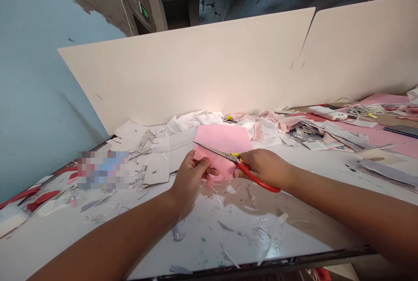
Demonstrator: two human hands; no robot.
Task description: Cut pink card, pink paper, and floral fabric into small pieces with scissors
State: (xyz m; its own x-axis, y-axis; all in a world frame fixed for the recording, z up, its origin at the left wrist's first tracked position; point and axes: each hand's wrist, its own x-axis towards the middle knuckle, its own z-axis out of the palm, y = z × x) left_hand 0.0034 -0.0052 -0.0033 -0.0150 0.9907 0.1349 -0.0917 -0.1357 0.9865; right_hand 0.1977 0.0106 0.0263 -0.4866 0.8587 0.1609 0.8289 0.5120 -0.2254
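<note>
My left hand [191, 174] pinches the lower left edge of a pink sheet of paper [225, 142], holding it up over the white table [209, 237]. My right hand [263, 165] grips red-handled scissors [243, 168]. Their metal blades point left across the pink sheet, toward my left hand. Both hands are closed on what they hold, just above the tabletop.
Paper scraps and slivers litter the table. White paper pieces [156, 155] lie to the left, red scraps [39, 196] at the far left. Crumpled white and pink paper [261, 124], cables and a white box [326, 112] lie to the right. A white board [212, 63] walls the back.
</note>
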